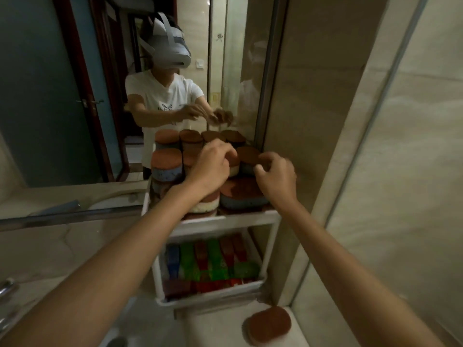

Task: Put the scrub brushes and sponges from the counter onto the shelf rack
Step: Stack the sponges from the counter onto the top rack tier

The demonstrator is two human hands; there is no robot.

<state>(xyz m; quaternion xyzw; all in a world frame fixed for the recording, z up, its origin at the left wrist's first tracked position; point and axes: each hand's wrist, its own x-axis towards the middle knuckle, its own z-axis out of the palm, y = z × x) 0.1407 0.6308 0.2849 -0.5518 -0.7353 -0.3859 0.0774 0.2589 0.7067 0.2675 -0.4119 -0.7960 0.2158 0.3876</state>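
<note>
A white two-tier shelf rack [225,221] stands against the mirror. Its top tier is packed with brown-topped sponges with blue or white bodies, such as the large one [240,194] at the front. My right hand [275,179] is over the tier's right side, fingers pinched on a brown sponge [266,156]. My left hand [213,164] lies with bent fingers on a white-bodied sponge [234,170] in the middle; whether it grips is unclear. Green, red and blue scrub brushes [215,259] fill the lower tier. One brown sponge [268,323] lies on the counter by the wall.
The mirror [75,96] behind the rack reflects a person in a white shirt and headset. A metal rail [62,217] runs along the left. A tiled wall [325,121] closes in right of the rack. A tap [7,286] shows at lower left.
</note>
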